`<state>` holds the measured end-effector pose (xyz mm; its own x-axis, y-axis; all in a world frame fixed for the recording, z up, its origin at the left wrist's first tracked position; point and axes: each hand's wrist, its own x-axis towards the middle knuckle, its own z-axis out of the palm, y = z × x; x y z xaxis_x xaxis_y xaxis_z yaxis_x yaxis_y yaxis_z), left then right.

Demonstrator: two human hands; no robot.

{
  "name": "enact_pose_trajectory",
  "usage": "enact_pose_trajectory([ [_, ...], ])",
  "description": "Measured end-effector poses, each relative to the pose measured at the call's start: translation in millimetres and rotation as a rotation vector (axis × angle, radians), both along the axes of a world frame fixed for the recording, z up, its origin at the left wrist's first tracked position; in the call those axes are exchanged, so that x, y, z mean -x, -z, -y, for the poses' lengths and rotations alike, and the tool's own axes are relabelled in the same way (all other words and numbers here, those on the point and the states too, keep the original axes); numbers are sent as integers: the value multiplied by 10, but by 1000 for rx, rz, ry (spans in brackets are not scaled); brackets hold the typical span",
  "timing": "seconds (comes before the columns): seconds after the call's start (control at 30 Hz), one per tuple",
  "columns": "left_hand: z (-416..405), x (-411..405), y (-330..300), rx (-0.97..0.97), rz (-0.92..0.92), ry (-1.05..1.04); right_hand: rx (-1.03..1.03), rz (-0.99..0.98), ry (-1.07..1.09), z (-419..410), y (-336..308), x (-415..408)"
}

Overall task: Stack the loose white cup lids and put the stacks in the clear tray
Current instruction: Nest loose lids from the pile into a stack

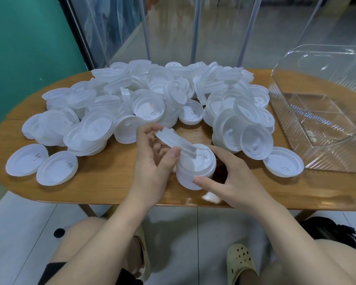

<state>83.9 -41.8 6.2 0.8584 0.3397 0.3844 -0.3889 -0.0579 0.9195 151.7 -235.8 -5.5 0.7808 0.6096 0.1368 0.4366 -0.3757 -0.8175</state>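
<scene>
- Wooden table [115, 188], oval, carrying everything.
- Big heap of loose lids [152, 99] spread over most of the top; a few singles lying flat at the near left and one near the tray's front corner.
- Clear tray [317, 124] at the right end of the table, nothing white visible inside; no stack placed there yet.
- Short stack [195, 171] standing near the front edge, between both hands, well apart from the tray.
- Right hand [230, 182] curled round the stack's right side, thumb across its front; steadying grip.
- Left hand [152, 161] pinching a tilted lid [175, 140], possibly two nested, lower edge touching the stack's top.
- Step in hand, by judgement: stacking, early; most of the heap untouched.
- Next move probably calls for levelling the tilted lid, centring it over the stack, pressing down until nested, right hand holding the stack from tipping.
</scene>
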Motion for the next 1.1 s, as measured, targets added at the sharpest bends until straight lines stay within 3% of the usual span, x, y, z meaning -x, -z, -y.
enact_pose_trajectory([
  [0.23, 15, 47, 68, -90, -47, 46, 14, 3, -7, 2, 16, -15],
  [0.43, -15, 70, 115, -290, -255, 124, 1, 11, -33, 7, -35, -15],
  [0.57, -72, 71, 78, -424, -259, 124, -3, -14, -53, 10, -69, -15],
  [1.1, -140, 37, 119, -386, -264, 160, 29, -28, -39, 37, -34, -45],
])
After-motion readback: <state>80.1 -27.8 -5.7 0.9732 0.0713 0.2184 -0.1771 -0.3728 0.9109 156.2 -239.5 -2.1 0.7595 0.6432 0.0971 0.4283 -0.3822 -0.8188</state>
